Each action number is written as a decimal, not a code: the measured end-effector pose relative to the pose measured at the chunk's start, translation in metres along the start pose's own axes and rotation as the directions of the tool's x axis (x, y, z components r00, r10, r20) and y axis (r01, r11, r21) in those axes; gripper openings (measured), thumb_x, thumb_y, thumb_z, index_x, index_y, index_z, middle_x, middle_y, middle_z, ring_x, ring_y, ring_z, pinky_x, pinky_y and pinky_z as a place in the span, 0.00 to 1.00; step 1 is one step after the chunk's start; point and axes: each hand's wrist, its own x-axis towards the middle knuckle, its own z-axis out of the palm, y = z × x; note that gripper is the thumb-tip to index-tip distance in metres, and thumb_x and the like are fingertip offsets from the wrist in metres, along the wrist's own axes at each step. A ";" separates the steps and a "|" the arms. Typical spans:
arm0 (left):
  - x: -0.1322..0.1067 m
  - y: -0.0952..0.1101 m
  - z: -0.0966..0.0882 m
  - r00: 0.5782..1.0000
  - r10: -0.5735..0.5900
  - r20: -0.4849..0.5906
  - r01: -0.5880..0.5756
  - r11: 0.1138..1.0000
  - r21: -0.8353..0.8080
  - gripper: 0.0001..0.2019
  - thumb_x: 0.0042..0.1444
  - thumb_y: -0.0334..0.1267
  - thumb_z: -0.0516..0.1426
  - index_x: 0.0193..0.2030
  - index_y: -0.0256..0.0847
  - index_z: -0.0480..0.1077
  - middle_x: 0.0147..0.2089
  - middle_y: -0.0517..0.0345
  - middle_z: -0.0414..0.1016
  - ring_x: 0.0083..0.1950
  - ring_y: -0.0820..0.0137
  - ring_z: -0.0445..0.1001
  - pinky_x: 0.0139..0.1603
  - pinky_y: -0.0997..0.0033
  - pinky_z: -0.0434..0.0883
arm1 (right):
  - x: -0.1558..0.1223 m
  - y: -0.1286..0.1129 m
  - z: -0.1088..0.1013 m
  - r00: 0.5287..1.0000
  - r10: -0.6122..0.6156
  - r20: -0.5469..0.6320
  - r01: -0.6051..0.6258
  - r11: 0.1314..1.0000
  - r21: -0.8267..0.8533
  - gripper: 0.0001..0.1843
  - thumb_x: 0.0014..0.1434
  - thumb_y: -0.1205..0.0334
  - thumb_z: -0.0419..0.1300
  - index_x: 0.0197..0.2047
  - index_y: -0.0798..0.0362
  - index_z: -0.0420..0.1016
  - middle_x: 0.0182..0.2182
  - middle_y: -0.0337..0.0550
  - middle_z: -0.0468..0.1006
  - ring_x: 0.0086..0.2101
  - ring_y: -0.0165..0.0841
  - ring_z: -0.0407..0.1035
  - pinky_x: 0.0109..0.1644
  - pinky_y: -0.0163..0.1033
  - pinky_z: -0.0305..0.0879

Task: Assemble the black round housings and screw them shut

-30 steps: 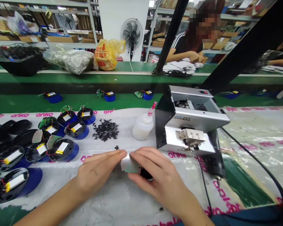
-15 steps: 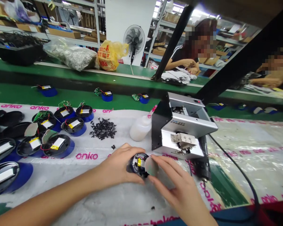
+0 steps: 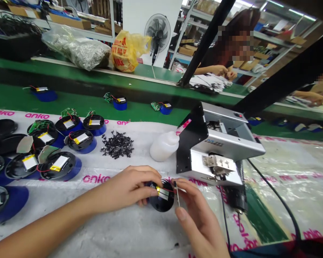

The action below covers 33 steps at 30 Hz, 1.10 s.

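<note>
My left hand (image 3: 129,188) is curled around a round black shell (image 3: 161,200) with a small battery and red wire inside, holding it just above the white sheet. My right hand (image 3: 196,215) pinches a thin round silvery disc (image 3: 177,193), seen edge-on, right beside the shell's right rim. Both hands sit in front of the silver machine (image 3: 220,147). A pile of small black parts (image 3: 117,144) lies up and to the left of my hands.
Several black shells with batteries on blue bases (image 3: 57,163) fill the left side. A white squeeze bottle (image 3: 164,145) stands by the machine. A black cable (image 3: 274,200) runs right. Behind runs a green conveyor (image 3: 83,105) with blue units; other people work across it.
My hands turned the shell open side up, then my right hand lifted the silvery disc off it and tilted it on edge. The camera shifted slightly.
</note>
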 end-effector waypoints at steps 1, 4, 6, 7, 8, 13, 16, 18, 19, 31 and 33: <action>0.001 0.000 0.001 1.000 0.012 -0.003 -0.011 1.000 0.016 0.09 0.64 0.35 0.55 0.44 0.42 0.77 0.55 0.52 0.73 0.32 0.75 0.75 0.33 0.76 0.76 | -0.001 0.000 0.001 1.000 0.006 0.008 -0.006 1.000 0.015 0.18 0.72 0.55 0.54 0.63 0.46 0.63 0.60 0.51 0.68 0.58 0.40 0.67 0.61 0.42 0.68; 0.002 0.001 0.004 0.998 0.041 -0.055 -0.038 0.997 0.066 0.10 0.65 0.34 0.54 0.38 0.42 0.77 0.53 0.56 0.73 0.35 0.76 0.74 0.39 0.74 0.74 | -0.003 0.000 0.006 0.999 0.035 0.033 -0.038 0.994 0.105 0.18 0.72 0.56 0.54 0.63 0.46 0.62 0.61 0.51 0.66 0.60 0.41 0.65 0.64 0.44 0.66; 0.002 0.001 0.006 0.993 0.072 -0.096 -0.061 0.991 0.118 0.09 0.65 0.33 0.55 0.37 0.43 0.76 0.49 0.59 0.73 0.43 0.72 0.75 0.49 0.71 0.71 | -0.004 -0.001 0.009 0.999 0.041 0.027 -0.045 0.989 0.144 0.18 0.72 0.57 0.54 0.63 0.46 0.63 0.61 0.51 0.65 0.61 0.41 0.64 0.65 0.44 0.64; 0.001 0.002 0.008 0.991 0.076 -0.114 -0.061 0.990 0.131 0.09 0.65 0.34 0.55 0.36 0.43 0.76 0.47 0.59 0.72 0.47 0.70 0.74 0.52 0.71 0.69 | -0.005 -0.001 0.010 0.999 0.038 0.023 -0.041 0.988 0.149 0.17 0.72 0.57 0.54 0.62 0.46 0.63 0.61 0.50 0.65 0.61 0.41 0.63 0.65 0.44 0.64; 0.001 0.002 0.009 0.989 0.065 -0.130 -0.048 0.991 0.126 0.08 0.65 0.35 0.55 0.35 0.43 0.75 0.46 0.59 0.71 0.49 0.69 0.72 0.51 0.70 0.67 | -0.007 -0.002 0.011 0.999 0.038 0.023 -0.041 0.988 0.152 0.17 0.72 0.57 0.53 0.62 0.46 0.63 0.61 0.50 0.65 0.62 0.41 0.62 0.66 0.45 0.63; 0.006 -0.001 0.021 0.957 -0.099 -0.272 0.080 0.994 -0.080 0.08 0.55 0.40 0.60 0.29 0.39 0.75 0.42 0.58 0.68 0.37 0.71 0.70 0.37 0.70 0.66 | -0.011 -0.006 0.014 0.998 0.044 0.046 -0.053 0.976 0.213 0.17 0.73 0.57 0.52 0.63 0.45 0.63 0.64 0.50 0.61 0.65 0.43 0.56 0.68 0.49 0.59; 0.010 -0.003 0.030 0.915 -0.203 -0.349 0.112 0.958 -0.263 0.07 0.46 0.38 0.65 0.25 0.38 0.75 0.34 0.60 0.66 0.34 0.71 0.69 0.36 0.70 0.67 | -0.014 -0.006 0.017 0.997 0.073 0.038 -0.080 0.964 0.253 0.17 0.73 0.56 0.53 0.63 0.45 0.63 0.66 0.50 0.59 0.66 0.43 0.54 0.69 0.49 0.58; 0.011 -0.003 0.035 0.883 -0.279 -0.377 0.140 0.924 -0.355 0.08 0.44 0.36 0.66 0.30 0.38 0.74 0.33 0.61 0.67 0.32 0.73 0.70 0.34 0.72 0.68 | -0.016 -0.005 0.018 0.996 0.079 0.038 -0.087 0.961 0.262 0.17 0.73 0.56 0.53 0.63 0.45 0.62 0.67 0.50 0.58 0.67 0.43 0.54 0.69 0.49 0.58; 0.011 -0.002 0.036 0.863 -0.319 -0.393 0.161 0.909 -0.384 0.11 0.43 0.35 0.66 0.34 0.40 0.72 0.35 0.63 0.68 0.30 0.75 0.69 0.32 0.74 0.67 | -0.016 -0.005 0.017 0.996 0.077 0.041 -0.085 0.963 0.256 0.18 0.73 0.57 0.53 0.63 0.45 0.62 0.67 0.50 0.58 0.67 0.43 0.54 0.68 0.48 0.58; 0.007 0.000 0.027 0.921 -0.340 -0.189 0.237 0.875 -0.422 0.18 0.49 0.29 0.62 0.48 0.41 0.69 0.40 0.61 0.77 0.18 0.83 0.65 0.16 0.82 0.62 | 0.034 -0.012 -0.023 0.917 -0.239 0.320 0.276 0.958 -0.075 0.16 0.69 0.64 0.61 0.59 0.44 0.72 0.56 0.41 0.71 0.57 0.35 0.65 0.63 0.36 0.62; 0.003 -0.001 0.025 0.931 -0.340 -0.132 0.269 0.885 -0.379 0.18 0.51 0.30 0.61 0.51 0.41 0.71 0.26 0.68 0.71 0.19 0.80 0.65 0.18 0.83 0.62 | 0.038 -0.009 -0.023 0.909 -0.256 0.328 0.298 0.951 -0.083 0.13 0.69 0.65 0.61 0.55 0.45 0.75 0.56 0.42 0.70 0.56 0.35 0.65 0.61 0.37 0.64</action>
